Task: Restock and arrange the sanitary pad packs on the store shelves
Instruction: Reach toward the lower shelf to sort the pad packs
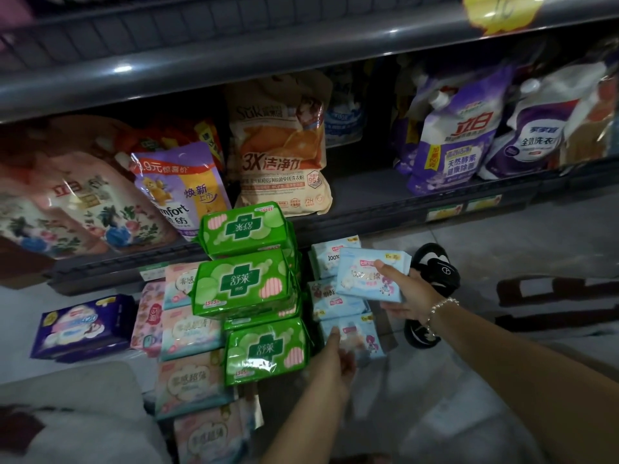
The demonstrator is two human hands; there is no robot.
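Note:
Sanitary pad packs lie on the floor below the bottom shelf (335, 222). A stack of green packs (246, 283) stands in the middle, with pink packs (189, 333) to its left and a dark blue pack (82, 324) further left. Light blue packs (330, 298) lie to the right of the green stack. My right hand (407, 289) holds one light blue pack (366, 277) above them. My left hand (336, 356) touches the nearest light blue pack (363, 336) on the floor, fingers on its left edge; the grip is blurred.
The bottom shelf holds laundry detergent pouches (281, 152), with purple refill bags (455, 142) at the right. A black sandal (433, 269) sits on the floor tiles right of the blue packs. Pale fabric (67, 413) lies at lower left.

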